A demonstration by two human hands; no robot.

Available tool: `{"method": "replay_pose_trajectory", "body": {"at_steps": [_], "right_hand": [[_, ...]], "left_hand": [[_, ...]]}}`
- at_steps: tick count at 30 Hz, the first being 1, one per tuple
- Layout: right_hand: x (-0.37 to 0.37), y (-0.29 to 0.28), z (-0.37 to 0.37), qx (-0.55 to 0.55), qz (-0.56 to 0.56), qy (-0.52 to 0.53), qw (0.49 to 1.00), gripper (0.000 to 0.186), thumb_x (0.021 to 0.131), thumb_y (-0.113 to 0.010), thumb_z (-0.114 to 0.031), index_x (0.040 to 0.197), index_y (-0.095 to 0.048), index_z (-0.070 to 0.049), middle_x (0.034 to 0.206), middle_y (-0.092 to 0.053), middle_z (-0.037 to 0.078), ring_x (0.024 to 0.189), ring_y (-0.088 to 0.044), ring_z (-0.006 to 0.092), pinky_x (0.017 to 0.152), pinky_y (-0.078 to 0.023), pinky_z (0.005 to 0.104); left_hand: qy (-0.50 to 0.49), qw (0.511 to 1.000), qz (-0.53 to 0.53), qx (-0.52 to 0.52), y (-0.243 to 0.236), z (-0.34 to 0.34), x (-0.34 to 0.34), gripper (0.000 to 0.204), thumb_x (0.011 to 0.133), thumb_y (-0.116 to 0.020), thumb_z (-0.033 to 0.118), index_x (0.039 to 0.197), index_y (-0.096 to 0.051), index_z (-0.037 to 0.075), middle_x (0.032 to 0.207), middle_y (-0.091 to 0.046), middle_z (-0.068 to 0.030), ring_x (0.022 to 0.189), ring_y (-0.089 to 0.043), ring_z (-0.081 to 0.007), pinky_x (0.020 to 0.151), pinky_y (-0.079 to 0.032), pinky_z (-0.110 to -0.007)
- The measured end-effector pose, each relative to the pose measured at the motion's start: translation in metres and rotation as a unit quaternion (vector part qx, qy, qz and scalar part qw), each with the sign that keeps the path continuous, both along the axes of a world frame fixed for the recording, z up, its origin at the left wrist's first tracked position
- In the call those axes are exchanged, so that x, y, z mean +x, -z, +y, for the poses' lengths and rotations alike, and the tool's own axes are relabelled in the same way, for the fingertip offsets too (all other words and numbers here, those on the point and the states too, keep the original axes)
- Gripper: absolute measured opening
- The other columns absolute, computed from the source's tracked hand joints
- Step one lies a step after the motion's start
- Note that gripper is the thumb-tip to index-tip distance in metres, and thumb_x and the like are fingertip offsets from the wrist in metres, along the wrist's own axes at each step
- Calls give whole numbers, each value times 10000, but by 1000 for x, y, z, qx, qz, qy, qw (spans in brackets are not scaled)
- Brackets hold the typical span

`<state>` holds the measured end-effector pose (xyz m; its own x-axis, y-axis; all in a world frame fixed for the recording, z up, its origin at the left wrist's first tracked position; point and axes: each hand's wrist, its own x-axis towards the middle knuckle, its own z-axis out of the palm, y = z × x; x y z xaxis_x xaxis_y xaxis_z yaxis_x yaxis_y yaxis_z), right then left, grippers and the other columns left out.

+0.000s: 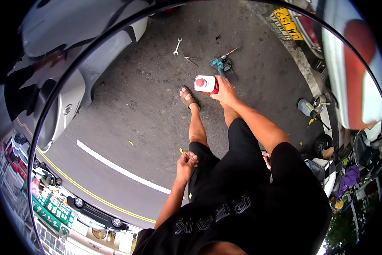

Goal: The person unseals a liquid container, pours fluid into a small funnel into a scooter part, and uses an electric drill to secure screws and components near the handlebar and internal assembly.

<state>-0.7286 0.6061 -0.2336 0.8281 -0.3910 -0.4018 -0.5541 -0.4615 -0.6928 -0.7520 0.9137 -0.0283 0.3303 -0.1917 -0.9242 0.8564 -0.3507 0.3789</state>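
Note:
My right hand (225,91) is wrapped round a red and white rectangular can (208,88) with a red cap, held upright above the ground. Beside my left thigh, my left hand (186,163) has its fingers curled closed; whether anything is inside them is hidden. On the asphalt beyond the can lies a teal and black cordless drill (218,63) fitted with a long bit. To its left are thin metal tools (191,60) and an open-end wrench (177,46).
A grey vehicle (67,106) stands at the left. Along the right kerb (301,63) are another vehicle with a yellow plate (288,24), a translucent container (304,107) and scooters. My sandalled foot (188,97) is near the can. A white road line (118,168) crosses the lower left.

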Motion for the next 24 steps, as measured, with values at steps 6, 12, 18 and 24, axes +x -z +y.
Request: {"method": "replay_pose_trajectory", "body": {"at_steps": [6,12,18,24], "right_hand": [[-13,179,20,-2,17,-17,1000,769,672,-824,-189,1333,-446,-82,1292,-569,145,1201,-535,364,951,-485,521],[-31,281,46,-7,-24,14,1000,773,672,-827,-125,1335,-434,-69,1301,-559,165,1230,-521,365,1014,-407,593],[-61,279,50,-29,73,-73,994,867,709,-761,-41,1461,-340,-134,1465,-406,133,1333,-425,343,1067,-422,444],[-74,322,-10,-127,108,-83,983,687,764,-713,-62,1400,-464,-131,1291,-519,118,1141,-539,359,925,-487,460]], "left_hand": [[78,993,-11,92,75,31,-26,216,1000,-604,196,860,-638,34,636,-563,2,588,-522,-75,562,-430,-237],[162,961,-124,186,94,40,-24,322,1032,-520,262,859,-645,21,554,-504,18,503,-466,-68,491,-381,-248],[136,960,-155,189,97,50,-18,238,1011,-549,204,905,-646,15,540,-492,24,502,-451,-53,490,-360,-234],[156,955,-151,205,98,48,-6,76,952,-630,100,934,-661,33,593,-564,-30,527,-505,-80,527,-444,-263]]}}
